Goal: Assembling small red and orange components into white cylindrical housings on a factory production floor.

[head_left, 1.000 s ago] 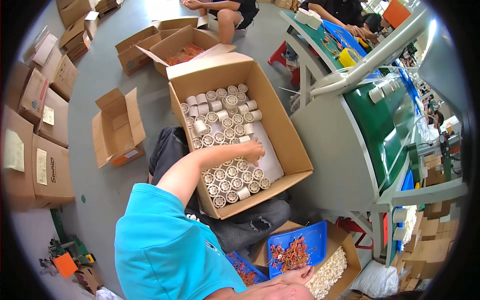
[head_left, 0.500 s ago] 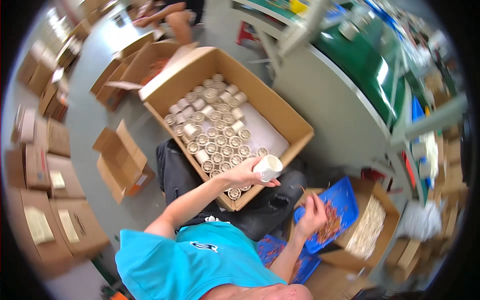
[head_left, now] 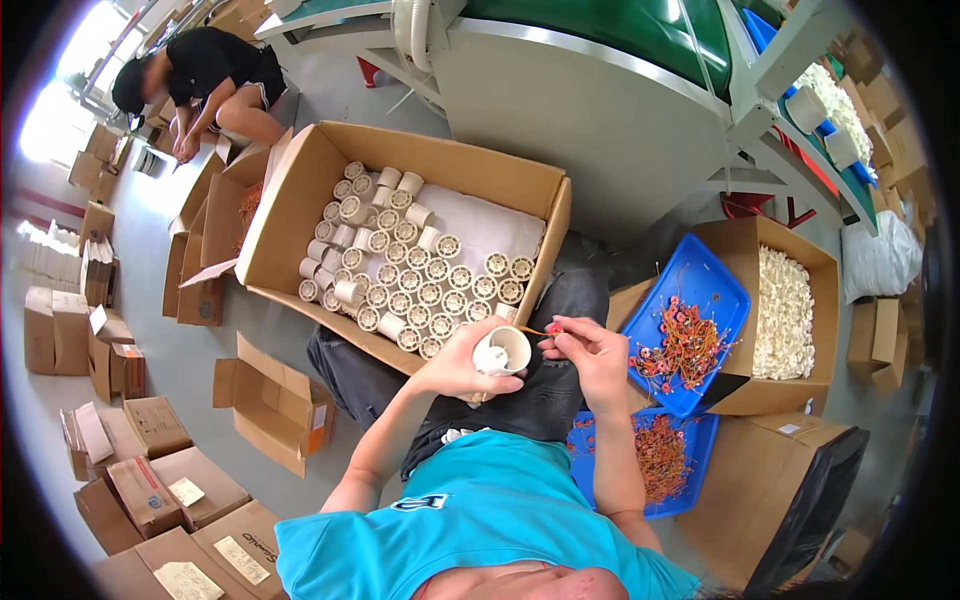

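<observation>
My left hand [head_left: 462, 362] is closed round a white plastic cup-shaped housing [head_left: 511, 347], its open mouth tilted up toward me, a pale part showing inside. Just right of it, my right hand [head_left: 592, 358] pinches a small red-pink part with orange wires [head_left: 552, 329], its wire end reaching toward the cup's rim. Beyond the left hand stands a large cardboard box [head_left: 300, 190] partly filled with white round housings [head_left: 411, 270], many showing spoked ends. At my right, a blue tray [head_left: 727, 275] bears a heap of similar wired red parts [head_left: 683, 345].
Below that tray lies a second blue tray [head_left: 706, 440] with more wired parts. A carton of small white pieces [head_left: 785, 315] stands at the right. An empty open carton [head_left: 262, 395] is on the left floor. A co-worker [head_left: 215, 85] crouches at the far left; a green-topped workbench [head_left: 600, 50] rises ahead.
My view has turned to the right. My right hand has come from the blue tray to beside the cup, with a wired part in its fingers. The left hand still holds the cup.
</observation>
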Demonstrator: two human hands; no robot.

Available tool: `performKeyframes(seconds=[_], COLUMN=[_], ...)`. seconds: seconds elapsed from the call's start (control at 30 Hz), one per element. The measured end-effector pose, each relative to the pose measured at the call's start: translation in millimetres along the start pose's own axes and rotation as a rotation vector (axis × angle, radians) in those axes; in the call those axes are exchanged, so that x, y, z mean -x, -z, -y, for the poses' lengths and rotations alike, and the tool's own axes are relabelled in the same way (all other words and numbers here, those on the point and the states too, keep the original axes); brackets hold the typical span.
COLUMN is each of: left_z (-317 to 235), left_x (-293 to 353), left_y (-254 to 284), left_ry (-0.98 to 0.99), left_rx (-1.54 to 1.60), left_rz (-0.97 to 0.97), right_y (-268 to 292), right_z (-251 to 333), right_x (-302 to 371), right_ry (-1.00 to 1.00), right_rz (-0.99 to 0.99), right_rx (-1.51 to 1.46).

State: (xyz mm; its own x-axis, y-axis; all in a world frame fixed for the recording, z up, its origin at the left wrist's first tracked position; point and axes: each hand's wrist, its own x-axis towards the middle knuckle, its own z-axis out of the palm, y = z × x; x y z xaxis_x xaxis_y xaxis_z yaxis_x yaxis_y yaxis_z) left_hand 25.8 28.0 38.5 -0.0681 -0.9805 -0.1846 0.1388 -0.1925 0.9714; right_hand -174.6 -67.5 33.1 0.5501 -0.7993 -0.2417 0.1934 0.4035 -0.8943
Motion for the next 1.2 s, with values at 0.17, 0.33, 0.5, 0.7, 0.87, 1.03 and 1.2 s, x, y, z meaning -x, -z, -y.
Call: performKeyframes(seconds=[0.17,0.33,0.5,0.7,0.87,1.03,1.2], left_z=[8,12,14,18,17,17,5], left_x=[7,-6,-12,-18,-20,-20,-22], left_y=[8,10,1,-2,-3,-3,-5], left_ry=[-0.071,-0.315,-0.374,-0.578,-0.579,-0.571,-0.628], left_rx=[0.297,-0.305,-0.521,-0.563,-0.531,-0.554,-0.643], left_rz=[0.268,-0.094,-0.404,-0.421,-0.4,-0.389,-0.381], right_y=[-3,4,-4,-33,-32,-30,-32], right_z=[-14,-4,35,30,21,17,22], right_x=[3,-6,4,23,23,20,21], right_ry=[0.231,0.493,0.689,0.944,0.925,0.896,0.797], right_rz=[-0.149,-0.422,-0.506,-0.274,-0.265,-0.245,-0.221], right_rx=[0.393,0.73,0.739,0.836,0.856,0.844,0.865])
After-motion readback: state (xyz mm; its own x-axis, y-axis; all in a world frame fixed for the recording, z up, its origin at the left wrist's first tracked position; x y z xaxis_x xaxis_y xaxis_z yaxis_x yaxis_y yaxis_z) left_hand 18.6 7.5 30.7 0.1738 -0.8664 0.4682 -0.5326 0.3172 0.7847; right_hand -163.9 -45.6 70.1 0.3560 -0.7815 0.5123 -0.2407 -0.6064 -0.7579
